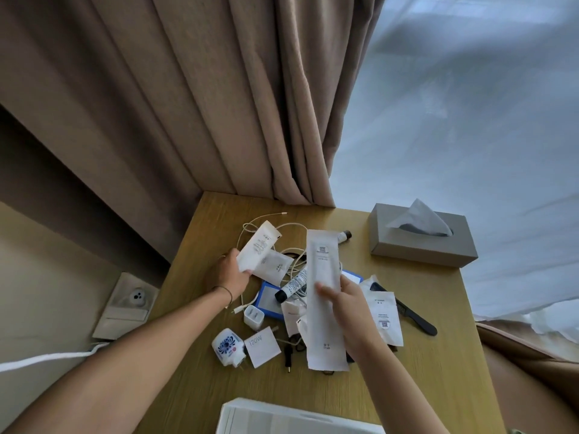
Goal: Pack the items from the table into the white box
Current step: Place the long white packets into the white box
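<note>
Wooden table (pixel 432 339) seen from above, backed by a brown curtain (pixel 188 104); places are given relative to the white box (pixel 282 418), whose rim shows at the table's near edge. Farthest from the box, at the far right, a grey tissue box (pixel 419 242). Directly beyond the box lies the heap of items: a blue-edged flat pack (pixel 269 300), a white cable (pixel 250 227), a black comb (pixel 407 311) to the right, a "120W" charger (pixel 262 346) and a blue-patterned plug (pixel 226 345) nearest the box's left corner. The right hand (pixel 351 311), above the heap, pinches a long white sachet (pixel 324 296) between thumb and fingers at mid-length; the sachet stands clear of the table, extending above and below the grip. The left hand (pixel 228 274), beyond the box to the left, closes its grip on the lower end of a short white sachet (pixel 258 245), which projects away from the box.
</note>
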